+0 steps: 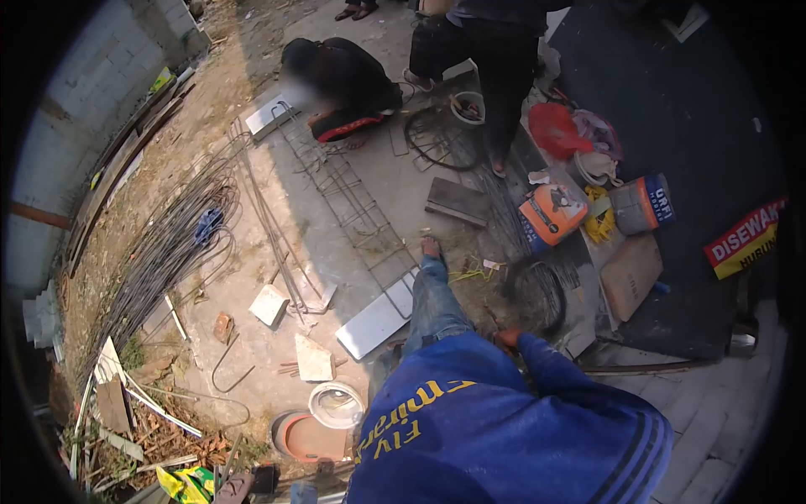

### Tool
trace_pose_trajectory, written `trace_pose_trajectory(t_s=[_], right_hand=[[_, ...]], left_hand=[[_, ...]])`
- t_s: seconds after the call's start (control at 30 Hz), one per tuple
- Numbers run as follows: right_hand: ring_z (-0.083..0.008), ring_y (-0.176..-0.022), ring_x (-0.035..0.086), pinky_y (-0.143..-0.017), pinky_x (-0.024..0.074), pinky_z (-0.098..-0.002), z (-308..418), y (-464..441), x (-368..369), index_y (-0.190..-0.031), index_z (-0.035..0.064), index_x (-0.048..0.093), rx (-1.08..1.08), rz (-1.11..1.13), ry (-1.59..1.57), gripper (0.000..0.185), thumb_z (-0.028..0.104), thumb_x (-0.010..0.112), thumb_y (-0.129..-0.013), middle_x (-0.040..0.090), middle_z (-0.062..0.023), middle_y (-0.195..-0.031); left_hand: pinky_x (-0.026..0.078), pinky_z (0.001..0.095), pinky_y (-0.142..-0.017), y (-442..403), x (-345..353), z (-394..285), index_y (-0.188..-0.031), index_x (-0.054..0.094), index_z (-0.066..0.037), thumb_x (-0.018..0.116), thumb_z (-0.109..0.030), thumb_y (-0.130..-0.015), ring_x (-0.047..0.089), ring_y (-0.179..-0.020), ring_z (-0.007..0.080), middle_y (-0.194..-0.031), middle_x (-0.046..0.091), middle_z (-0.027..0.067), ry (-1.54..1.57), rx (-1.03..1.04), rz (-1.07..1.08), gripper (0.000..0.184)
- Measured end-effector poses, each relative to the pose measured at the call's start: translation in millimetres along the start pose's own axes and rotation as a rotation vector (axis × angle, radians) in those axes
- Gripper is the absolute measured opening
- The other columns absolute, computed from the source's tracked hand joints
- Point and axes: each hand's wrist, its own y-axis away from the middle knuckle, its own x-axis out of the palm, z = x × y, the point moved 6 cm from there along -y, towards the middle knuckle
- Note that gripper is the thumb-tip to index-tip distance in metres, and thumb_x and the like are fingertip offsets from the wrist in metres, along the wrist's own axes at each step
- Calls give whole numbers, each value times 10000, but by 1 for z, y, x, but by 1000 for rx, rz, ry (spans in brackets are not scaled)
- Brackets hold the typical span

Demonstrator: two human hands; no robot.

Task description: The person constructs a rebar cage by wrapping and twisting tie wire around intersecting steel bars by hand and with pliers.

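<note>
Nearest, the right hand (507,338), in a blue sleeve (550,357), is reaching out right of the steel-bar cage (359,220); its fingers are seemingly closing around a thin dark tool (494,320), though their exact grip is too small to tell. The left hand is hiding from view, its fingers impossible to judge. A dark wire coil (550,296) is lying just beside the right hand. The cage is stretching ahead, its near end meeting a pale block (376,319). Beyond, near its far end, a person in black (357,80) is crouching.
</note>
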Motion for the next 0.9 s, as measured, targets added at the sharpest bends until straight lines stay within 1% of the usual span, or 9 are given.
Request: trace_pose_trajectory(t_s=[0.27, 0.37, 0.43, 0.5, 0.57, 0.6, 0.73, 0.83, 0.9], right_hand=[[-457, -1240, 620, -1068, 479, -476, 12, 34, -5, -1261, -66, 676, -55, 31, 88, 808, 637, 664, -864, 607, -344, -1356], [-447, -1209, 641, -1066, 484, -476, -2, 32, 0, -1301, -30, 664, -62, 25, 144, 774, 612, 666, -870, 612, -314, -1369], [-444, -1184, 653, -1064, 489, -478, -20, 0, 2, -1349, 32, 656, -55, 101, 216, 698, 567, 640, -900, 623, -278, -1376], [-447, -1153, 664, -1036, 501, -491, -61, -65, 11, -1366, 97, 658, -275, 65, 320, 609, 519, 592, -932, 657, -250, -1336], [-448, -1123, 674, -1012, 509, -502, -64, -74, 4, -1361, 144, 668, -403, 61, 503, 539, 479, 550, -955, 681, -232, -1300], [-447, -1109, 677, -1001, 510, -507, -46, -53, -8, -1347, 159, 677, -428, 85, 629, 511, 463, 531, -963, 688, -229, -1284], [-433, -1064, 692, -958, 514, -513, -23, -43, -34, -1272, 133, 708, -477, 181, 781, 473, 443, 517, -970, 711, -238, -1206], [-442, -1052, 688, -925, 523, -506, -3, -23, -62, -1257, 133, 711, -340, 72, 526, 461, 448, 526, -975, 717, -235, -1185], [-431, -1070, 694, -935, 529, -504, 6, -18, -71, -1183, 95, 723, -414, 40, 785, 401, 397, 557, -978, 726, -245, -1131]], left_hand=[[545, 448, -790, 0, 30, 13, -1303, 595, -113, 600, -467, -996, 670, -1056, 263, -1163, 670, 130, -130, 122, -49, 468], [544, 450, -787, -3, 149, 95, -1287, 603, -117, 603, -466, -994, 675, -1037, 260, -1132, 680, 132, -309, 190, 303, 456], [543, 451, -784, -4, 256, 187, -1277, 609, -119, 605, -466, -992, 678, -1025, 258, -1112, 687, 133, -664, 516, 770, 448], [543, 452, -781, 35, 287, 209, -1266, 615, -122, 607, -465, -990, 680, -1013, 256, -1091, 693, 134, -837, 928, 1010, 440], [544, 449, -760, 34, 268, 218, -1289, 602, -129, 625, -463, -979, 683, -1012, 267, -1136, 673, 112, -276, 7, 995, 456], [544, 448, -749, 45, 263, 216, -1300, 596, -132, 634, -463, -974, 685, -1012, 272, -1159, 663, 101, -156, -129, 984, 466], [546, 442, -705, 74, 251, 211, -1345, 570, -146, 670, -460, -953, 691, -1011, 294, -1249, 622, 57, 16, -355, 951, 512], [550, 443, -663, 73, 256, 208, -1343, 576, -136, 683, -458, -946, 702, -984, 303, -1247, 618, 64, 48, -524, 877, 522], [561, 443, -683, 64, 261, 214, -1372, 555, -142, 667, -463, -961, 701, -1001, 303, -1274, 613, 64, 17, -586, 821, 533]])
